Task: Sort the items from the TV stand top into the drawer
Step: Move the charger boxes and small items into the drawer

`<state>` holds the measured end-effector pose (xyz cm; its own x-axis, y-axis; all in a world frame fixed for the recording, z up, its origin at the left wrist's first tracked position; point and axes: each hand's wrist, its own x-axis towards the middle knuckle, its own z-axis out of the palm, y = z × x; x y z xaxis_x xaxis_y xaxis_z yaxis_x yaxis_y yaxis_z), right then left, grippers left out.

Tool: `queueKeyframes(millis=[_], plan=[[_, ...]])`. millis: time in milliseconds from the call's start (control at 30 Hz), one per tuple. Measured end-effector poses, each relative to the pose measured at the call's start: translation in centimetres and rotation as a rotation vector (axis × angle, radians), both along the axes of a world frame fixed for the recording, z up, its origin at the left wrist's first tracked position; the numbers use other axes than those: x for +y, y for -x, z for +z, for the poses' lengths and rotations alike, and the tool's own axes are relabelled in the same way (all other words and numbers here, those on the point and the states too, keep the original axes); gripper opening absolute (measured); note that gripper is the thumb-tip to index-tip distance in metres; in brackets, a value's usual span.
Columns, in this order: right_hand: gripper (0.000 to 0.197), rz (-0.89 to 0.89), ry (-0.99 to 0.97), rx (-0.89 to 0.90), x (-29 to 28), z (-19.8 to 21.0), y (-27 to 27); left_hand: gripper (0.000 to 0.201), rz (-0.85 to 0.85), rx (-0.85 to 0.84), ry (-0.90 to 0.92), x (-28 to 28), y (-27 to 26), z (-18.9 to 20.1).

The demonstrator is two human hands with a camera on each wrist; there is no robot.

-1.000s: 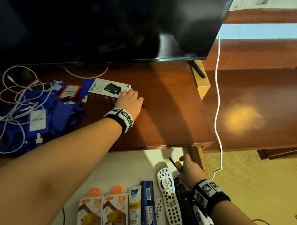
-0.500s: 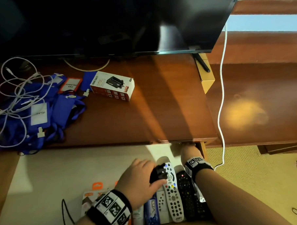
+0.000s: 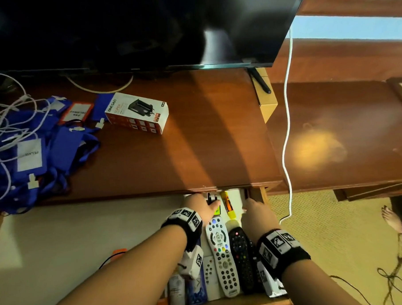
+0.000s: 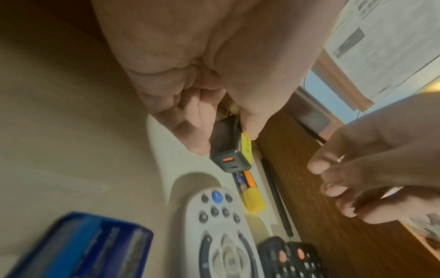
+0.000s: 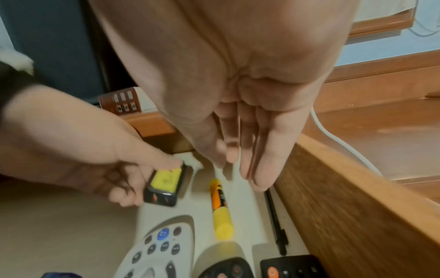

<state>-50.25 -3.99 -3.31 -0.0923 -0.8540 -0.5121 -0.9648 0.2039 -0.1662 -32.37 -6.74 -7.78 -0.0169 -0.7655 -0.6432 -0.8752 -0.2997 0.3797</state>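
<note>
My left hand pinches a black charger plug with a yellow label between thumb and fingers, low at the back of the open drawer, under the stand's front edge. My right hand hovers to its right by the drawer's right wall, fingers straight and empty. Between the hands a yellow and orange marker lies on the drawer floor, with a black pen along the wall. On the TV stand top remain a white charger box, blue lanyards and white cables.
A white remote, black remotes and small boxes line the drawer's front. The TV overhangs the stand's back. A white cord hangs to the right over a lower wooden surface. Someone's foot is on the carpet.
My left hand left the stand top beside the box, came down into the drawer with the black charger and carried it to the back. My right hand let go of the marker.
</note>
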Motion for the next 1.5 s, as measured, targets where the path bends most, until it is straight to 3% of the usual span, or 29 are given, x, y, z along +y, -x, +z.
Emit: queueKeyframes(millis=[267,533,700,933,1100,1300,1400,1500], plan=[[0.022,-0.040,0.052,-0.063,2.9,0.7,3.2,0.051,0.009,-0.089,-0.086,-1.6,2.7,-1.6],[0.019,-0.036,0.055,-0.070,2.6,1.7,3.4,0.073,-0.046,-0.103,-0.120,-2.5,3.8,-3.0],[0.016,-0.019,0.117,-0.089,1.3,2.8,2.7,0.056,-0.030,-0.021,-0.088,-1.9,4.3,-3.3],[0.016,-0.013,0.188,-0.125,-0.6,5.3,1.4,0.068,-0.266,-0.093,-0.045,-0.6,4.2,-2.5],[0.015,-0.040,0.231,-0.159,-2.0,6.4,0.6,0.053,-0.215,0.010,-0.026,0.4,2.6,-1.5],[0.005,-0.006,0.357,-0.243,-3.7,7.6,-2.0,0.022,-0.094,0.258,0.099,2.9,-3.4,4.6],[0.005,0.039,0.422,-0.295,-5.1,7.9,-4.3,0.021,0.056,0.273,0.282,4.1,-8.1,9.5],[0.018,0.116,0.409,-0.306,-7.1,8.6,-7.6,0.013,0.206,0.228,0.492,3.9,-13.7,12.8]])
